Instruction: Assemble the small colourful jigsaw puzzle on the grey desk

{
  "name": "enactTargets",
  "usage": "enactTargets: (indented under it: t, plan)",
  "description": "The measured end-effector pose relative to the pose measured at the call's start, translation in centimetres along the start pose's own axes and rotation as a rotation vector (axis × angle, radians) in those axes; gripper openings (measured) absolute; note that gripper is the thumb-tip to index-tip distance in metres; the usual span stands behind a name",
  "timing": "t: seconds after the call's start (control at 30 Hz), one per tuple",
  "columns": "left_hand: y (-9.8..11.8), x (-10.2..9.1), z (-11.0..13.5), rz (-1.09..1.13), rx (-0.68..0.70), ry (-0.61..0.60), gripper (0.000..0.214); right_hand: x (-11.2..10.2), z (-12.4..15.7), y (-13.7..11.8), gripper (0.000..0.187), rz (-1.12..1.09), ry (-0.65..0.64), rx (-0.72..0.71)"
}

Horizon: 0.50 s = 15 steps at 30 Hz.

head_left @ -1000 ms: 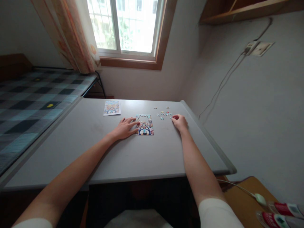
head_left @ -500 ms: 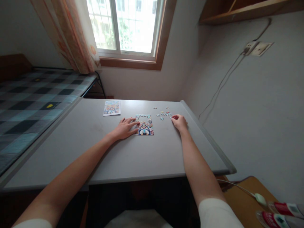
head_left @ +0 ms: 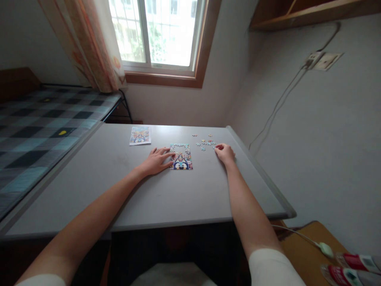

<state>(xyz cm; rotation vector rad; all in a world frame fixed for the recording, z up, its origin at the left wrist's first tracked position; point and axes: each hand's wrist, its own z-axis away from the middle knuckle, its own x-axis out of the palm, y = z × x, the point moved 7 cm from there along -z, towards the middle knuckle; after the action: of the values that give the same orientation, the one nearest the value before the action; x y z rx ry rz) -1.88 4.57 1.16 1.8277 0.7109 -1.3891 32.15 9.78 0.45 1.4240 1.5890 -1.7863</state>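
A small, partly assembled jigsaw puzzle (head_left: 181,157) lies on the grey table (head_left: 154,194), with a gap in its upper middle. My left hand (head_left: 156,159) rests flat beside the puzzle's left edge, fingers stretched out and touching it. My right hand (head_left: 225,152) sits to the right of the puzzle with fingers curled in a pinch on a small red puzzle piece (head_left: 219,147). Several loose puzzle pieces (head_left: 205,142) are scattered just beyond that hand.
A printed reference picture (head_left: 140,135) lies farther left on the table. A bed with a checked cover (head_left: 38,123) runs along the table's left side. The wall and a hanging cable (head_left: 276,107) stand on the right; a window (head_left: 157,31) is ahead.
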Motion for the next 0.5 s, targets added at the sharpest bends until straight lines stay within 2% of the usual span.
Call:
enactTargets:
  t: [0.5]
  plan:
    - [0.15, -0.17, 0.06, 0.012, -0.012, -0.012, 0.049, 0.12, 0.02, 0.0, 0.02, -0.009, 0.003, -0.017]
